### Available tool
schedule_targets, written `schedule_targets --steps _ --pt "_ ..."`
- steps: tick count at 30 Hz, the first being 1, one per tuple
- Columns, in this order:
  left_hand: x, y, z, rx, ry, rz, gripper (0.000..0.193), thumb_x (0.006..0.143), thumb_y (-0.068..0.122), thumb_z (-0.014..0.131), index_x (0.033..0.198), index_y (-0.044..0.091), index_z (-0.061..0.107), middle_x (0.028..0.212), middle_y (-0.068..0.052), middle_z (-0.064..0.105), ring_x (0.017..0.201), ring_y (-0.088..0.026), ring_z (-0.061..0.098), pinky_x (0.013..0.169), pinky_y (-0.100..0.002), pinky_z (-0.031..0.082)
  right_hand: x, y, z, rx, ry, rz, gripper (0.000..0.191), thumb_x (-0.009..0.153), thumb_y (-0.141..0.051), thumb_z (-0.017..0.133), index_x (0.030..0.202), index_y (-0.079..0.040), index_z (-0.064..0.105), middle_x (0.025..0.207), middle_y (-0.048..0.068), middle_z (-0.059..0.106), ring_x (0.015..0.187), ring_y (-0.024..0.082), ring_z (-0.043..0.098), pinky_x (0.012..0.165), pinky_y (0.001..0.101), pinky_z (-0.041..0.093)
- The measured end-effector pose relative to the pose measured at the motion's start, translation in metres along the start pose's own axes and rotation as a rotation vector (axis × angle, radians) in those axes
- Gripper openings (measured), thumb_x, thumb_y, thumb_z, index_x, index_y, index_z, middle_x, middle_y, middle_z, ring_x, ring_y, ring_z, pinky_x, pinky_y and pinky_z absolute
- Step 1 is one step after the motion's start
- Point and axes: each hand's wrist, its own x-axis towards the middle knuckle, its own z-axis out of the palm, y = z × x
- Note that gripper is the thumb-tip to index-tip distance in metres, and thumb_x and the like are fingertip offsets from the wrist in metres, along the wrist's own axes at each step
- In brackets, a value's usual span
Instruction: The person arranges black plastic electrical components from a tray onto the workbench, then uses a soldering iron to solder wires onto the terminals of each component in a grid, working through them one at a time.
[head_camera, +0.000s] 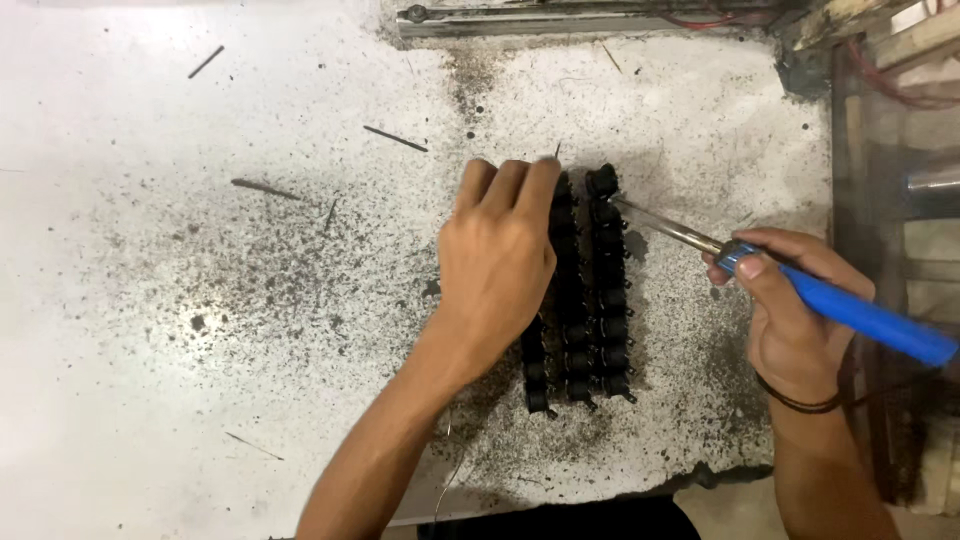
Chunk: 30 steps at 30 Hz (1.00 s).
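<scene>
Both of my hands are at work over the scorched white table (200, 380): my left hand (497, 262) lies palm down with its fingers pressed together, holding down the rows of small black parts (590, 330) laid side by side in the middle of the table. To its right, my right hand (790, 310) pinches the blue handle of a soldering iron (850, 312) like a pen, and its metal tip touches the far end of the outermost row. Farther off, thin dark metal slivers (395, 139) lie scattered on the table, and a metal rail (540, 20) runs along its far edge.
</scene>
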Motion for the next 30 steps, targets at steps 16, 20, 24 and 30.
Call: schedule_targets --steps 16,20,24,30 --pt "-0.017 -0.012 0.043 -0.074 -0.174 -0.074 0.018 0.067 -0.003 0.069 0.084 0.004 0.069 0.098 -0.011 0.063 0.096 -0.03 0.062 0.056 -0.042 0.058 0.012 -0.016 0.029 -0.395 -0.066 0.085 0.02 0.103 -0.006 0.073 0.116 0.009 0.069 0.097 0.017 0.073 0.088 0.019 0.075 0.081 0.0265 0.061" --pt "-0.018 -0.012 0.051 -0.051 -0.215 -0.076 0.016 0.07 -0.004 0.069 0.084 0.002 0.069 0.097 -0.012 0.063 0.098 -0.03 0.063 0.056 -0.041 0.059 0.017 -0.027 0.033 -0.535 -0.108 0.053 0.024 0.102 -0.01 0.076 0.119 0.006 0.071 0.098 0.015 0.074 0.088 0.018 0.075 0.082 0.0255 0.059" --pt "-0.014 -0.009 0.052 -0.068 -0.195 -0.052 0.023 0.066 -0.005 0.067 0.089 0.0 0.068 0.101 -0.015 0.063 0.099 -0.032 0.063 0.059 -0.041 0.061 0.02 -0.035 0.037 -0.61 -0.135 0.007 0.025 0.102 -0.012 0.08 0.117 0.006 0.072 0.098 0.015 0.074 0.084 0.019 0.071 0.074 0.0223 0.054" --pt "-0.011 0.004 0.01 -0.057 -0.192 -0.154 0.023 0.079 -0.006 0.07 0.1 0.0 0.068 0.1 -0.014 0.07 0.08 -0.029 0.066 0.055 -0.042 0.058 0.012 -0.034 0.025 -0.435 -0.077 0.031 0.023 0.103 -0.01 0.075 0.117 0.008 0.07 0.101 0.017 0.074 0.089 0.018 0.074 0.084 0.0275 0.061"
